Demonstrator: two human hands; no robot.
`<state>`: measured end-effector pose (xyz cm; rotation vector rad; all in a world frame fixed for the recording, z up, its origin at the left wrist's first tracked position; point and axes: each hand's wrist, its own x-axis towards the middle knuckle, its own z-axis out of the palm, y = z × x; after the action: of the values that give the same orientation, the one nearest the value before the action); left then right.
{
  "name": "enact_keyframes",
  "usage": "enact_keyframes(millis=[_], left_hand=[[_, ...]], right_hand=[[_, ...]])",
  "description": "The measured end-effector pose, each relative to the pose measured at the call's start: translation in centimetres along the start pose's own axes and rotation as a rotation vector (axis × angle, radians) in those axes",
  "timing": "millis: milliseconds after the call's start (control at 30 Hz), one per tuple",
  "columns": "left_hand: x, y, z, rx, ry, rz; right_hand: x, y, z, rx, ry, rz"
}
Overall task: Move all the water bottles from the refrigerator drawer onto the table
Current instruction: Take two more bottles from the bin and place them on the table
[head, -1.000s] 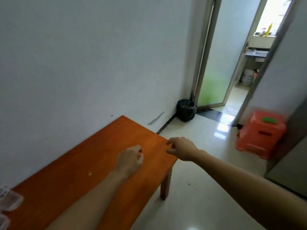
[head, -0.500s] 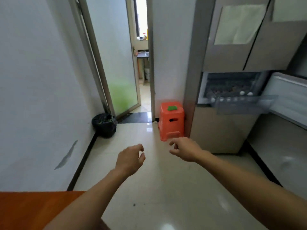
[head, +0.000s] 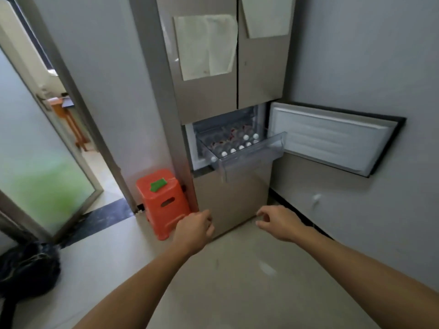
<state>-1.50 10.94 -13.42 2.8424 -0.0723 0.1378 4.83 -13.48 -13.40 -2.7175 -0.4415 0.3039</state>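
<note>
The refrigerator (head: 225, 100) stands ahead, its middle compartment door (head: 332, 136) swung open to the right. A clear plastic drawer (head: 251, 157) is pulled out of it. Inside lie several water bottles (head: 237, 144), their white caps showing in rows. My left hand (head: 193, 229) and my right hand (head: 280, 222) hang in front of me, well below the drawer, fingers loosely curled and holding nothing. The table is out of view.
An orange plastic stool (head: 164, 200) with a green patch stands against the refrigerator's left side. A black bag (head: 28, 267) lies on the floor at the left. A glass door (head: 35, 162) stands open to a corridor. Pale tiled floor stretches before me.
My view has swung right from the orange table, past the doorway, onto the refrigerator, which is now closer. Both hands stay empty in front of me.
</note>
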Motion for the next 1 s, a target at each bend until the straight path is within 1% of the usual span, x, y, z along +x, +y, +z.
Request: enact_keyframes(millis=[167,300,433,600,733,833,1000], left_hand=[[10.7,2.5,3.2,-0.003,-0.029,0.048],[19.1,3.4,4.3,-0.018,-0.005,0.031],[26.5,4.0,5.4,-0.056,0.015,-0.016],[32.5,3.7,6.6,-0.09,-0.007,-0.052],[38.6,2.3,6.8,-0.082,0.045,-0.06],[43.4,1.1,7.4,-0.097,0.065,-0.045],[50.9,-0.5,9.0,-0.199,0.008,-0.059]], right_hand=[[7.8,6.6,-2.2,0.043,0.01,0.06],[15.3,10.7,-5.0,0.065,-0.005,0.061],[23.4,13.7,-8.6,0.095,-0.001,0.021],[31.4,15.5,-10.8,0.145,0.004,0.007],[37.6,16.3,-11.7,0.164,-0.004,-0.021],[42.3,16.7,-12.3,0.187,-0.009,-0.006],[50.0,17.4,-13.9,0.199,0.004,0.041]])
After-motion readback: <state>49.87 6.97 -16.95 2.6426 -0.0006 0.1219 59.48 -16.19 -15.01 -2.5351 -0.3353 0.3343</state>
